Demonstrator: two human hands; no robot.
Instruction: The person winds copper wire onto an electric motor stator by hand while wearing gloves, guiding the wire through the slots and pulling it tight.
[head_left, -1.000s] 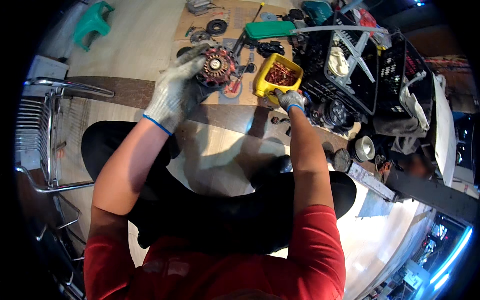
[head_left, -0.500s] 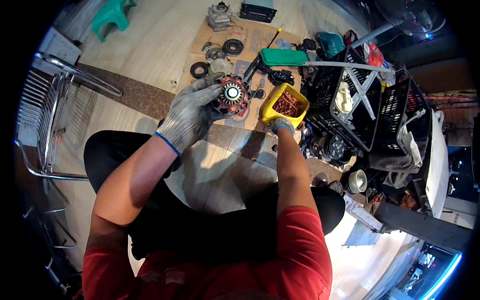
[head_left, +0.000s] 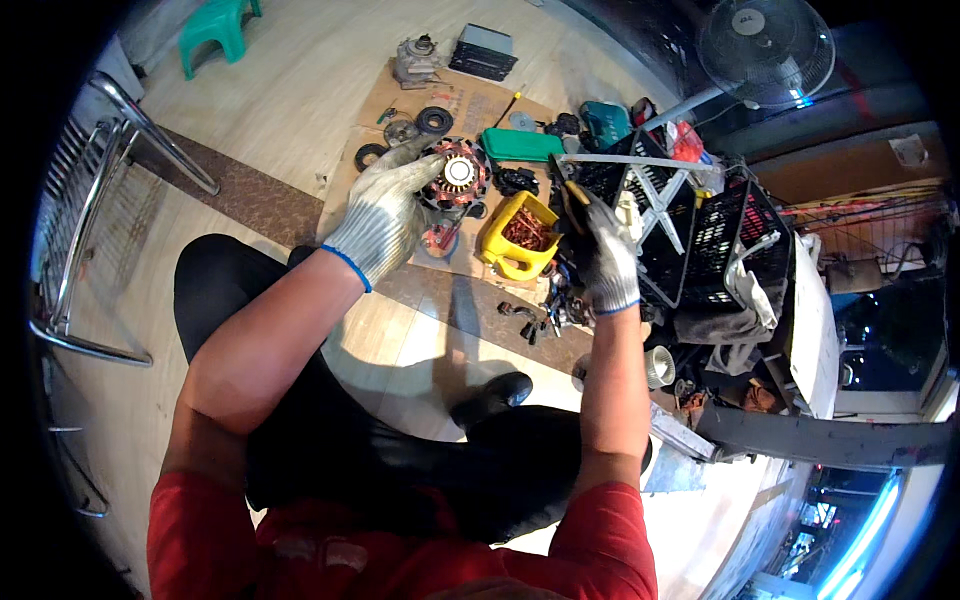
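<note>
My left hand (head_left: 388, 205), in a grey-white knit glove with a blue cuff, is closed on a round motor armature (head_left: 458, 175). Copper windings ring its pale centre, which faces up. My right hand (head_left: 612, 262), gloved the same way, is closed round a slim dark tool with yellow on it (head_left: 577, 192); its exact kind is hard to make out. Between the hands stands a yellow cut-open jug (head_left: 500, 238), its handle toward me, with copper scraps (head_left: 527, 230) inside.
Cardboard (head_left: 465, 100) bears black rings, metal parts and a green case lid (head_left: 522, 145). Black crates (head_left: 665, 215) crowd the right, with a fan (head_left: 765, 50) behind. A metal chair (head_left: 105, 220) stands left, a green stool (head_left: 215, 35) far left.
My right hand has left the yellow jug, moved right, and now holds a dark and yellow tool. The left hand still holds the armature. The whole view has shifted.
</note>
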